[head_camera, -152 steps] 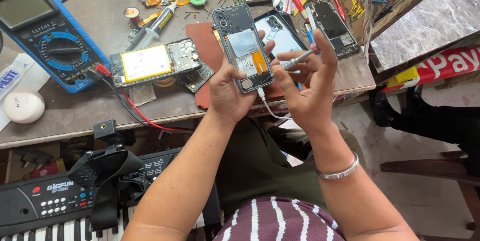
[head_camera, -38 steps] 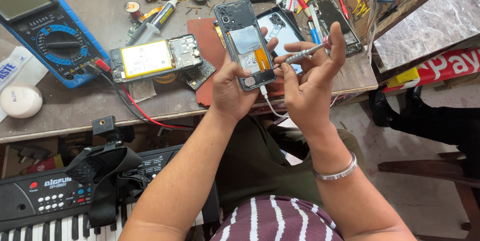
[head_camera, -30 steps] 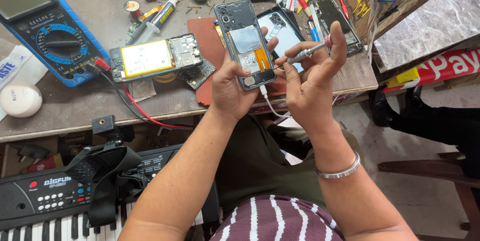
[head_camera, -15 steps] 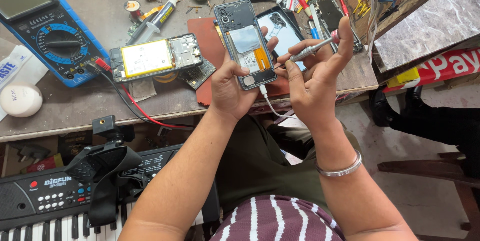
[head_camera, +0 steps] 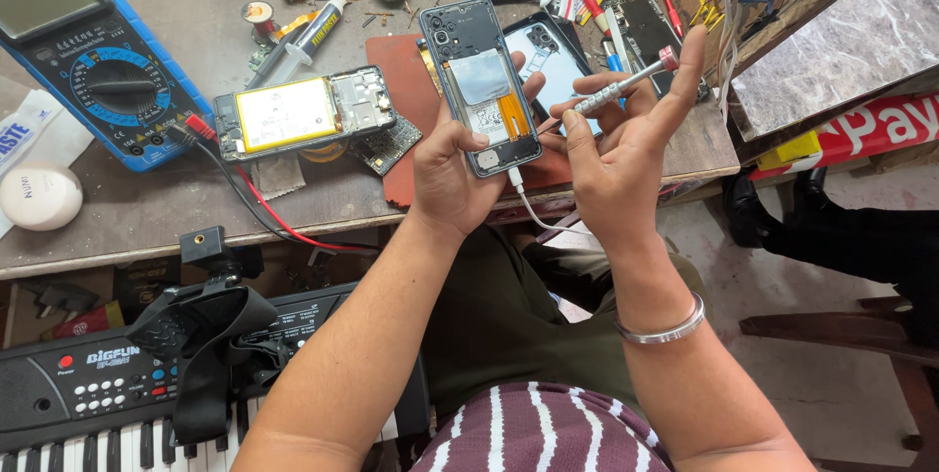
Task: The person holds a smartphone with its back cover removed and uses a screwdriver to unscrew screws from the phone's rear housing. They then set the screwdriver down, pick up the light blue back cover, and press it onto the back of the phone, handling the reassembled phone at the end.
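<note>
On your bench — a blue multimeter (head_camera: 93,61), a second opened phone with yellow battery (head_camera: 303,115); below it — a black keyboard (head_camera: 88,404).

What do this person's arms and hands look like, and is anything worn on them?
Both arms are bare from wrist to above the elbow, with no sleeves and no gloves. The left hand and its wrist carry nothing. Below the right hand, a plain silver metal bangle circles the wrist. No rings, watch or markings show on either hand.

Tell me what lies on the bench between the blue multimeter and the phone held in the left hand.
In the head view, between the blue multimeter and the held phone in the left hand lies an opened phone with a yellow battery, flat on the bench.
</note>
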A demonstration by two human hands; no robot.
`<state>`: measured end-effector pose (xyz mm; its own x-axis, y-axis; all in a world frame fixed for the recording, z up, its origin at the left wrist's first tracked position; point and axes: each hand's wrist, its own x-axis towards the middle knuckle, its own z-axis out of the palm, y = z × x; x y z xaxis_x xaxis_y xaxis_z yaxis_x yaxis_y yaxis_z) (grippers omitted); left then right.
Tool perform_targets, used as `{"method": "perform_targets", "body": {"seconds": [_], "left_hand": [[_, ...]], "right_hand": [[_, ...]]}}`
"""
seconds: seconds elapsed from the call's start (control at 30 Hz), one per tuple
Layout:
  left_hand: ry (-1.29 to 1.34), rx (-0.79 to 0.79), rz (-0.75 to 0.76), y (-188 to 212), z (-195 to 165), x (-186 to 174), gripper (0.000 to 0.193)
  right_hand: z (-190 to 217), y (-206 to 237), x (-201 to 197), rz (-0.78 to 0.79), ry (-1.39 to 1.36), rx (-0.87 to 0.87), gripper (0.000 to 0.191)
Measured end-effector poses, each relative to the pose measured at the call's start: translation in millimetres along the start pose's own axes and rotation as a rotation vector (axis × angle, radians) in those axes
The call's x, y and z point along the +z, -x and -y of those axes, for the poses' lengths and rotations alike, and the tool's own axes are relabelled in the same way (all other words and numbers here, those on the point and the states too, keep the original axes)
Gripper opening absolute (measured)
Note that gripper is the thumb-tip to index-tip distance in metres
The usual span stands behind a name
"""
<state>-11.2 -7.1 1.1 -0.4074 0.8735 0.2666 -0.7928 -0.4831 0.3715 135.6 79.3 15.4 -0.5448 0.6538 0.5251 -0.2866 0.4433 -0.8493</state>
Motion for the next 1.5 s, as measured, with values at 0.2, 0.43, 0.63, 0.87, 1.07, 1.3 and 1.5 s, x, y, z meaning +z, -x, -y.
{"method": "perform_targets", "body": {"seconds": [0.2, 0.43, 0.63, 0.87, 1.07, 1.3, 1.5], "left_hand": [[-0.004, -0.01, -0.006, 1.0, -0.9, 2.1, 0.096], [-0.008, -0.006, -0.002, 0.8, -1.3, 3.3, 0.096], [-0.003, -0.007, 0.004, 0.8, -0.9, 2.9, 0.095], [-0.014, -0.004, 0.005, 1.3, -0.9, 2.3, 0.096], [-0.025, -0.011, -0.001, 1.1, -1.0, 3.2, 0.097], [-0.034, -0.015, -0.002, 1.3, -1.2, 2.6, 0.096], [-0.044, -0.019, 0.001, 1.2, -1.1, 2.4, 0.096]], "right_hand": [[-1.5, -1.3, 0.3, -0.008, -0.018, -0.004, 0.1], [-4.2, -3.6, -0.1, -0.027, -0.077, 0.029, 0.099], [-8.3, -7.5, -2.1, -0.048, -0.138, 0.082, 0.099], [-11.1, -10.0, -2.0, -0.064, -0.181, 0.115, 0.102], [-13.4, -10.7, -1.9, -0.061, -0.156, 0.11, 0.099], [-14.9, -10.0, -0.4, -0.074, -0.136, 0.114, 0.1], [-11.8, -9.0, 1.4, -0.076, -0.084, 0.087, 0.098]]}}
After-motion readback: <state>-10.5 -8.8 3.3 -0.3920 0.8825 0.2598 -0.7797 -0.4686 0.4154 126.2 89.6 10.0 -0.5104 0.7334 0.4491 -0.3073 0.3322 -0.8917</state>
